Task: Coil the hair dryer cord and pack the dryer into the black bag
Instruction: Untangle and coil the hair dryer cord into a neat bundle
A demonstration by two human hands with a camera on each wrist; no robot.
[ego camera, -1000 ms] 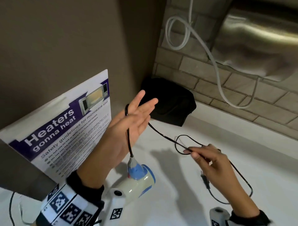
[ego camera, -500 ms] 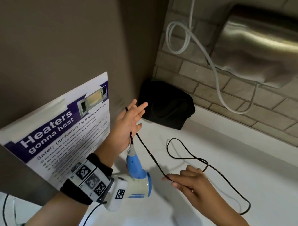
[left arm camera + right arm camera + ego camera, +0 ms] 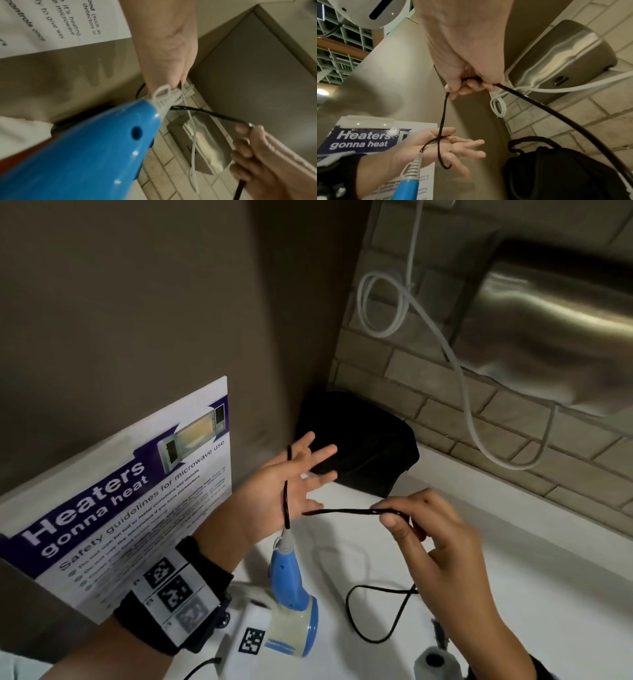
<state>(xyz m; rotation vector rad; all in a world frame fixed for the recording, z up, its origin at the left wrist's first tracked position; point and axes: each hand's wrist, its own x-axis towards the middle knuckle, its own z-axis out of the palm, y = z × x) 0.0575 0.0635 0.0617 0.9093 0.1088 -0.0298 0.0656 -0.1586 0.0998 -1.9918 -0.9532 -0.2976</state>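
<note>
My left hand is raised with its fingers straight and spread, and the black cord is looped around its palm. The blue and white hair dryer hangs handle-up below that hand by its grey strain relief. To the right, my right hand pinches the cord and holds it taut across to the left palm. More cord lies in a loop on the counter under the right hand. The black bag sits in the corner behind the left hand. In the right wrist view the cord runs down to the left hand.
A microwave safety poster leans on the brown wall at the left. A steel hand dryer and a white hose hang on the brick wall above the white counter.
My right hand has risen from the counter with the cord and brought it level with the left palm. The left hand has spread its fingers wider.
</note>
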